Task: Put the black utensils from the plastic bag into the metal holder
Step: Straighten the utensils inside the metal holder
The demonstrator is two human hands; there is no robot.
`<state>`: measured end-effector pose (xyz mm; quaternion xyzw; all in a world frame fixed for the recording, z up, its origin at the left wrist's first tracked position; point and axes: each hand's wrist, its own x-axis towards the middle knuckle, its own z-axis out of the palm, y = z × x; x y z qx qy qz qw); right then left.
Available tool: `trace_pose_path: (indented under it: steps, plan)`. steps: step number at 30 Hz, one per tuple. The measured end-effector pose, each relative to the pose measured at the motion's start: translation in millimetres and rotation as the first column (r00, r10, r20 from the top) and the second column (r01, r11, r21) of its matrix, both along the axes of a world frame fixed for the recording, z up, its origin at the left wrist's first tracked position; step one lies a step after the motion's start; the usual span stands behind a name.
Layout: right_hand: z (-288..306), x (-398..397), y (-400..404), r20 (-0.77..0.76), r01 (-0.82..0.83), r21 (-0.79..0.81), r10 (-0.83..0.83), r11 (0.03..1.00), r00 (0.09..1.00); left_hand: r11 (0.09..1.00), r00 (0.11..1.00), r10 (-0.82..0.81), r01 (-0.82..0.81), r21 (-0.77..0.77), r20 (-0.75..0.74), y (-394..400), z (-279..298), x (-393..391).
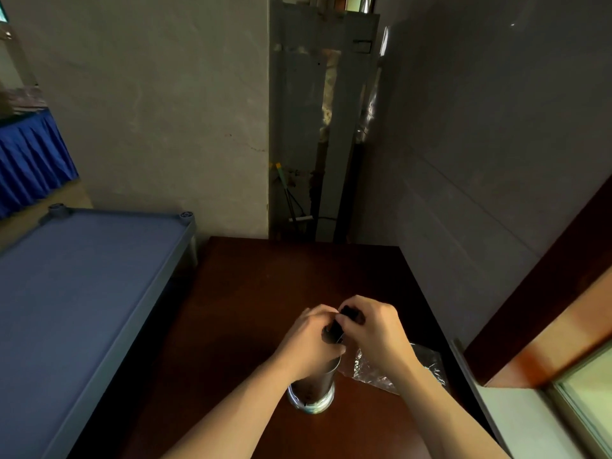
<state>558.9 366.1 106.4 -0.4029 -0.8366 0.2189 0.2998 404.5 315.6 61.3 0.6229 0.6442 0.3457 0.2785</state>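
The metal holder (313, 389) stands upright on the dark wooden table (265, 293), near its front. My left hand (308, 339) wraps the holder's rim from the left. My right hand (374, 329) is closed on black utensils (337, 326) just above the holder's mouth; only their dark ends show between my fingers. Both hands touch over the holder. The clear plastic bag (427, 362) lies crumpled on the table to the right, partly hidden behind my right forearm.
A blue-grey shelf surface (82, 286) adjoins the table on the left. Walls close in behind and to the right. A window sill (516, 415) and its frame sit at the lower right. A blue-skirted table (26, 154) is far left.
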Motion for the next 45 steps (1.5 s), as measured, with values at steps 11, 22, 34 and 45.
trace_pose_path:
  steps: [11, 22, 34, 45]
  plan:
    - [21, 9, -8, -0.299, -0.006, -0.161, -0.043, 0.987, 0.953, 0.994, 0.967, 0.085, -0.098, 0.041, 0.239, 14, 18, -3]
    - [-70, 10, -41, -0.569, -0.303, -0.811, -0.553, 0.501, 0.609, 0.921, -0.035, 0.225, -0.318, -0.224, 0.974, 15, 26, -27]
    - [-40, -26, -19, -0.742, -0.396, -0.668, -0.602, 0.63, 0.294, 0.938, -0.126, 0.333, -0.061, -0.342, 0.935, 9, 5, 22]
    - [3, 13, 10, -0.52, 0.104, -0.372, -0.3, 0.922, 0.8, 0.742, 0.29, 0.629, -0.5, -0.446, 0.722, -11, -31, -47]
